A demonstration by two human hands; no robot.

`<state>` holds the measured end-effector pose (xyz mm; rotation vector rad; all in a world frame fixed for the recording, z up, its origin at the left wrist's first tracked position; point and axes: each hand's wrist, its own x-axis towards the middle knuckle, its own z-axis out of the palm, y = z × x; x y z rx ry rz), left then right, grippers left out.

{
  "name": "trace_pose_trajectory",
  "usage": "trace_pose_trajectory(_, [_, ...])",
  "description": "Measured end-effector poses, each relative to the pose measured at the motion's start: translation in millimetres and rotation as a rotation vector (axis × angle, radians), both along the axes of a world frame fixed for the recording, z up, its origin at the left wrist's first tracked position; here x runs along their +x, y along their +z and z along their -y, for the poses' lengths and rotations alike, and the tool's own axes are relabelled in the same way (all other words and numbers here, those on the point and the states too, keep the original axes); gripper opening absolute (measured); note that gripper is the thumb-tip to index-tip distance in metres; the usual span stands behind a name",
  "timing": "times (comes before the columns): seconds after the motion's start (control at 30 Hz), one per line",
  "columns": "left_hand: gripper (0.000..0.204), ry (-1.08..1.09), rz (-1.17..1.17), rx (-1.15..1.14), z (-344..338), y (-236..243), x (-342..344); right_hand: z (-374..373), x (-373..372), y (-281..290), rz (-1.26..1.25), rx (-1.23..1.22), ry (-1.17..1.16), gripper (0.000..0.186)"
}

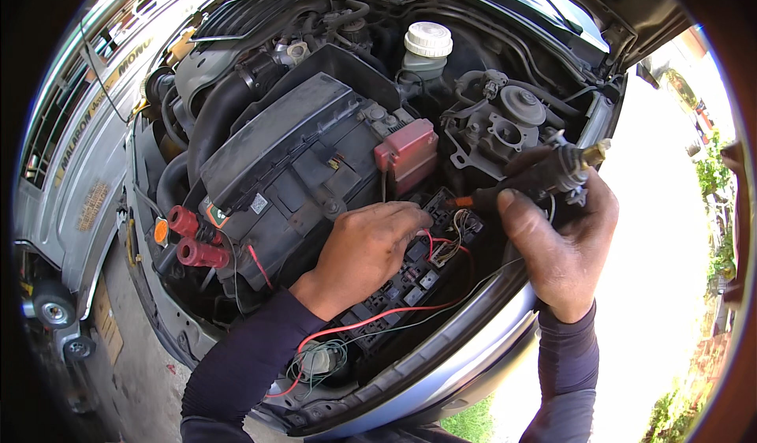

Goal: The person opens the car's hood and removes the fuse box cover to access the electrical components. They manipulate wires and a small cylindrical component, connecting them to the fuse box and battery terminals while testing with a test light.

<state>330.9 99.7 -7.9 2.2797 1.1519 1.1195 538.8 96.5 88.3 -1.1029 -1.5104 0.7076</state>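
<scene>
My left hand (371, 242) reaches over the open fuse box (414, 285), its fingers closed in a pinch where a thin red wire (432, 242) comes out. The fingertips are partly hidden. Wrapped in my right hand (564, 246) is a dark, thick-bodied hand tool (544, 176) with a brass-coloured fitting at its outer end. Its narrow orange-tipped end points left, toward the far end of the fuse box. I cannot tell whether that tip touches anything. Several bare-looking and coloured wires (456, 230) stick up from the box beside my left fingers.
A black housing (276, 143) and a red terminal cover (408, 157) lie beyond my left hand. Two red clamps (201, 252) rest at the left. A coil of green wire (322, 360) lies near the front. A white-capped reservoir (428, 41) stands at the back.
</scene>
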Motion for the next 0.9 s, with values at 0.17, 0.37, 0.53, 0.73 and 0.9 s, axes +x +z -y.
trace_pose_trajectory(0.17, [0.027, 0.043, 0.09, -0.012, 6, -5, -3, -2, 2, 8, 0.251, -0.193, 0.12, 0.025])
trace_pose_trajectory(0.37, [0.027, 0.01, 0.129, 0.001, 6, -13, -8, -8, 2, 6, 0.411, -0.144, 0.172, 0.027])
trace_pose_trajectory(0.53, [0.025, 0.023, 0.14, 0.008, 7, -15, -7, -11, -1, 0, 0.351, 0.012, 0.179, 0.024])
trace_pose_trajectory(0.73, [0.024, 0.041, 0.164, -0.015, 8, -13, -7, -3, 3, 6, 0.408, -0.163, 0.135, 0.032])
trace_pose_trajectory(0.9, [0.023, 0.048, 0.171, -0.045, 10, -12, -6, -6, 4, 6, 0.428, -0.165, 0.214, 0.038])
